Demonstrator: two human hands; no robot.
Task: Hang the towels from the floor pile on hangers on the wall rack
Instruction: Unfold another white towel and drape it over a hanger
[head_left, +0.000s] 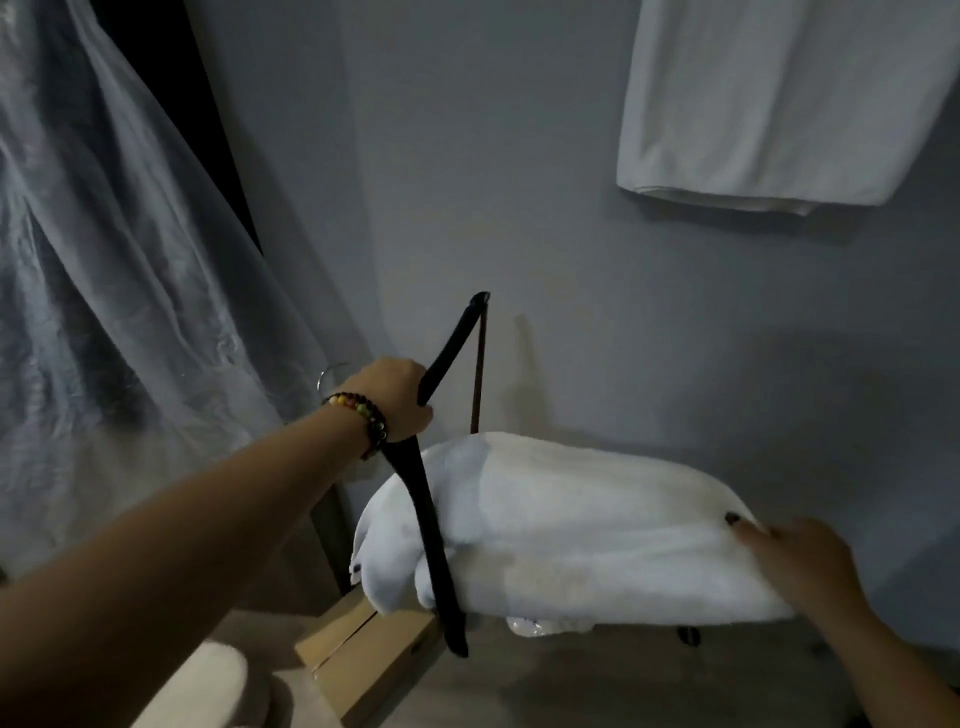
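Note:
My left hand (392, 397) grips a black hanger (432, 525) near its neck, holding it on edge in front of the grey wall. A folded white towel (571, 525) is threaded through the hanger and lies over its lower bar. My right hand (800, 564) holds the towel's right end, fingers laid on top and thumb hidden beneath. Another white towel (779, 104) hangs on the wall at the upper right; its hanger and the rack are out of view.
A clear plastic garment cover (104, 260) hangs at the left, close to my left arm. A cardboard box (363, 654) sits on the floor below the towel. A pale rounded object (208, 686) shows at the bottom left.

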